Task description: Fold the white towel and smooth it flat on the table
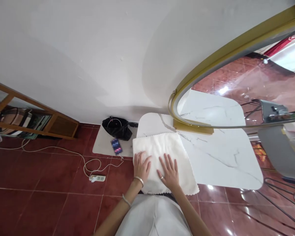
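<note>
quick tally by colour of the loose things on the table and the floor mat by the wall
white: 1, the towel on the table, under both the left hand and the right hand
black: 1, the bag on the mat
blue: 1, the small blurred item on the mat
total: 3

A towel [162, 157] lies on the left end of a table [223, 157]. Both hands rest flat on it, left hand [142, 165] beside right hand [170, 170]. A mirror [236, 82] stands behind, a bag [116, 127] left on the floor.
</note>
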